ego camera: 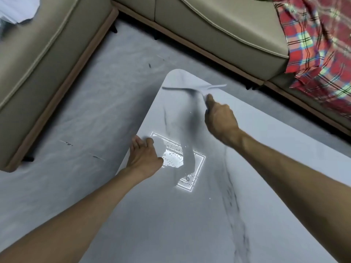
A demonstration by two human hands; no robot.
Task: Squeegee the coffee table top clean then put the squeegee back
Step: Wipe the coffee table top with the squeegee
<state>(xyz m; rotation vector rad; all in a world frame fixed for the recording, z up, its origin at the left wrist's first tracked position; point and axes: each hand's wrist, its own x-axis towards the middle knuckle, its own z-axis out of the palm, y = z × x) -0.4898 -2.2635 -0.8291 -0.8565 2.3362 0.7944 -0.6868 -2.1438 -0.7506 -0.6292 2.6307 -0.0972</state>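
Fingers of our right hand [221,118] are curled tight around the handle of the squeegee [193,88], with the thumb lying along the top. The handle is mostly hidden inside the fist, so we cannot see much of it. The long thin blade is blurry, and it sits near the far rounded corner of the coffee table [266,186]. We cannot tell if the blade is touching the top or just above it.

Our left hand [144,152] holds nothing. Its fingers are spread a little and it rests on the left edge of the table, like it is keeping us steady.

Between our two hands there is a bright shiny patch on the top, the glare of a light. Small water drops [171,154] show up in it. So that part looks wet and not clean yet.

We think we are in the wiping step, with the blade at the far end ready for a pull. Next, we should press the blade flat and drag it toward us, right over the drops. We need to keep it even so no streaks are left. Putting the squeegee back comes later.

A tan sofa [209,25] stands past the table, with a red plaid cloth [313,44] lying on it.
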